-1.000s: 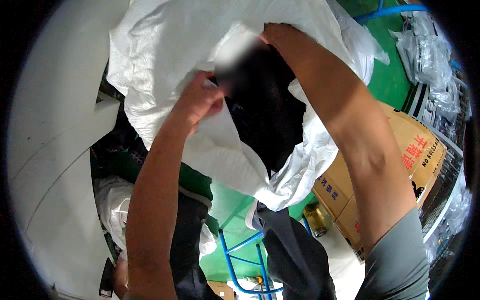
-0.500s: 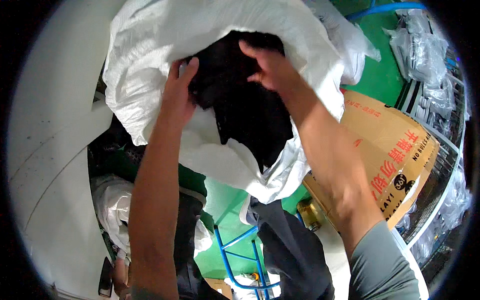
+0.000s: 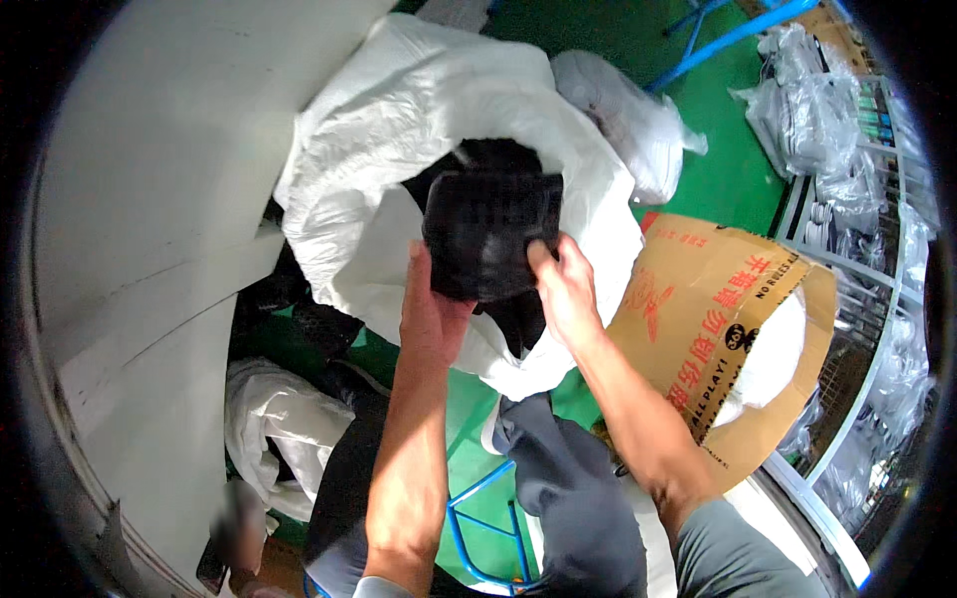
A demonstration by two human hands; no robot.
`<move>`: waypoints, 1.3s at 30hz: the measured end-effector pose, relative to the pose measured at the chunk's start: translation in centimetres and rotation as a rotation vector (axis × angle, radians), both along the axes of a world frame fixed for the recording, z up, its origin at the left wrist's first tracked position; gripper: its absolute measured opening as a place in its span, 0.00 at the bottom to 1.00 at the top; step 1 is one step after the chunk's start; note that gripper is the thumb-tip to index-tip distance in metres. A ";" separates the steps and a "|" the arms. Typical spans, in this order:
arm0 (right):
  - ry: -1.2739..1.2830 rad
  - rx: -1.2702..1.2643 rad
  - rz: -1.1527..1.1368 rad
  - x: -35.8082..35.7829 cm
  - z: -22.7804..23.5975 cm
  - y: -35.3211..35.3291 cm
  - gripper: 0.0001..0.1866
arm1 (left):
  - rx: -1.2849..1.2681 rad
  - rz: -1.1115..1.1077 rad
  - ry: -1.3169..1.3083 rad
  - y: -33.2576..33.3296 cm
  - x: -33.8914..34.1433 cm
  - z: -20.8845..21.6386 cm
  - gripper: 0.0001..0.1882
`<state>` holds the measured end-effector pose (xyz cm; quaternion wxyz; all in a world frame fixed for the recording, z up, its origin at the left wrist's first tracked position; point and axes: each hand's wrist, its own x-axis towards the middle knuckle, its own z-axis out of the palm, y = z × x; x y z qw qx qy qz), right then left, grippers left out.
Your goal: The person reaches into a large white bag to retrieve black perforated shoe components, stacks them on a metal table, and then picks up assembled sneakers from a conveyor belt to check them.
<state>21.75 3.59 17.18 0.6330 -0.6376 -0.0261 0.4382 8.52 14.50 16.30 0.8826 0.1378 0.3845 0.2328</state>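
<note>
A flat, squarish black bundle that looks like folded fabric (image 3: 491,234) is held up between my two hands, above the mouth of a big white woven sack (image 3: 354,189). My left hand (image 3: 436,314) grips its lower left corner, thumb along the side. At its lower right edge, my right hand (image 3: 568,291) pinches it with the thumb on top. More black cloth (image 3: 498,153) shows inside the sack behind the bundle, and some hangs below it; the rest is hidden.
To the right stands an open cardboard box (image 3: 688,329) with something white inside. Beyond it, a wire rack (image 3: 877,329) holds items in clear plastic. A filled pale bag (image 3: 633,125) lies behind the sack. Blue metal tubing (image 3: 488,573) is between my legs; a white panel (image 3: 150,259) rises at left.
Both hands, apart inside the sack mouth before, have come nearer to me and together on the black bundle, now lifted. The view has shifted, showing more of the box.
</note>
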 end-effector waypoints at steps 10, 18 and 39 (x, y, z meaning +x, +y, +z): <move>-1.110 -0.085 0.330 -1.9 18.9 -6.2 0.45 | 0.030 0.068 -0.359 -0.8 -3.5 10.0 0.45; -0.814 0.265 0.410 -6.1 23.8 -6.7 0.33 | 0.301 -0.080 -0.218 -4.1 -7.6 19.8 0.56; 0.276 -0.159 0.151 6.4 -10.5 5.4 0.34 | 0.003 0.015 0.459 10.4 2.5 -9.0 0.34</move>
